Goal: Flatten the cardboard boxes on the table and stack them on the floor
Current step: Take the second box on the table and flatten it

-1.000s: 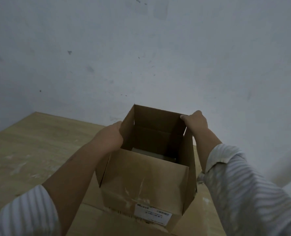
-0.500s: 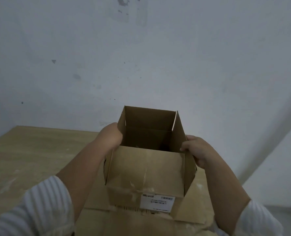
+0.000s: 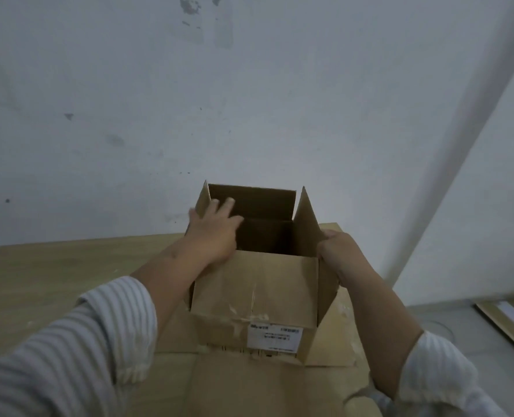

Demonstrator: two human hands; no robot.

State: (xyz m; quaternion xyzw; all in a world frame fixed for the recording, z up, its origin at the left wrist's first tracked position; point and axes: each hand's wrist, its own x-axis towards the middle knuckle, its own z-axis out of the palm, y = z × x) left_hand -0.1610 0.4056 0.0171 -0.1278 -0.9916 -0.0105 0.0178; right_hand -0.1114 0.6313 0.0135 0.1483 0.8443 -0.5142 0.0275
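Two hands are on the one open cardboard box (image 3: 254,284), which stands upright on the wooden table (image 3: 54,266) near its far right corner, close to the grey wall (image 3: 249,100). My left hand (image 3: 212,236) lies spread over the box's left top edge, fingers (image 3: 228,203) splayed and reaching into the opening beside the raised left flap (image 3: 201,203); it grips nothing that I can see. My right hand (image 3: 338,254) is curled around the outside of the right wall, just below the upright right flap (image 3: 305,218), thumb at the rim. The box's near face carries a white shipping label (image 3: 273,338) low down. The box sits on flat cardboard (image 3: 264,386) spread across the table in front of me. Down on the floor (image 3: 448,323) to the right lies a flattened piece of cardboard (image 3: 511,326), only partly in view. Both my sleeves (image 3: 69,356) are striped.
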